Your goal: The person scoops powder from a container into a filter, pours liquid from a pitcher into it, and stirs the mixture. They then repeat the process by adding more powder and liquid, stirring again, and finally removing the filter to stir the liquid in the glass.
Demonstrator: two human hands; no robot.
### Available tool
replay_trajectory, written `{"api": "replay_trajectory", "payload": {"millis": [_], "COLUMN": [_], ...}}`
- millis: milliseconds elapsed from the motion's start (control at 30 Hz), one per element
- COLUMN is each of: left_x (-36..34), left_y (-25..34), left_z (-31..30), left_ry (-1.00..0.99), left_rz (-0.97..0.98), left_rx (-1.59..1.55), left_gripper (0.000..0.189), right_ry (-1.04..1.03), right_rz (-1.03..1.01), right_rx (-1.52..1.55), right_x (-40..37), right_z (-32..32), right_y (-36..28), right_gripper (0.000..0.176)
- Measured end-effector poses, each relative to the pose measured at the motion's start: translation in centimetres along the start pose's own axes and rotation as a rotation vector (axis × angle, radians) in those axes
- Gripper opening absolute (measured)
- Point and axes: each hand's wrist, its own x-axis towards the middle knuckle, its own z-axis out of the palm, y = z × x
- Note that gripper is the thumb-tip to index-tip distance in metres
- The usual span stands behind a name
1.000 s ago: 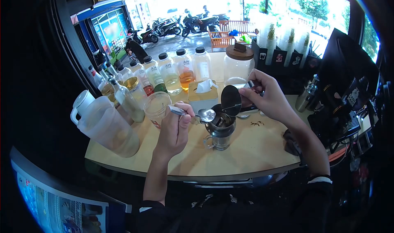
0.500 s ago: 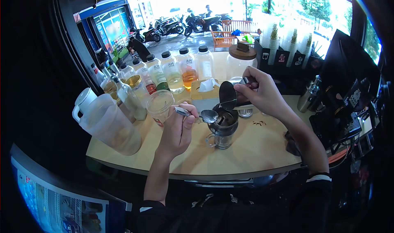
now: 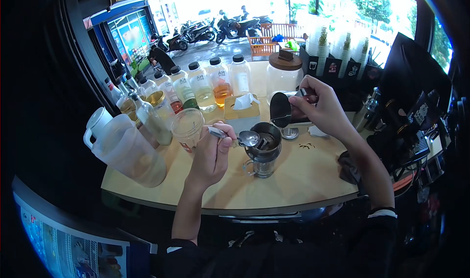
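Over the counter (image 3: 240, 195), the left hand (image 3: 210, 155) grips a spoon (image 3: 249, 138) near a metal filter (image 3: 263, 155) atop a glass mug (image 3: 264, 169). The right hand (image 3: 320, 106) clasps a tilted dark vessel (image 3: 280, 107).

Left hand (image 3: 211, 155) holding metal spoon (image 3: 250, 139) near rim of dark metal cup (image 3: 265, 153), cup atop glass mug (image 3: 265, 169). Right hand (image 3: 322, 105) gripping tilted dark container (image 3: 280, 109) near cup. Pale tabletop (image 3: 313, 177); capped bottles (image 3: 200, 84) behind; motorbikes (image 3: 237, 29) outside.
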Motion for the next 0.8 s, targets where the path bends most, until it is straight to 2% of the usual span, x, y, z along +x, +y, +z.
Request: {"api": "replay_trajectory", "payload": {"millis": [800], "left_x": [0.1], "left_y": [-0.2], "left_z": [0.5], "left_ry": [-0.013], "left_rz": [-0.012], "left_rx": [-0.020], "left_gripper": [0.018], "right_ry": [0.025], "right_rz": [-0.003], "right_rx": [-0.046], "right_x": [0.6], "right_z": [0.8], "right_y": [-0.2], "right_gripper": [0.023]}}
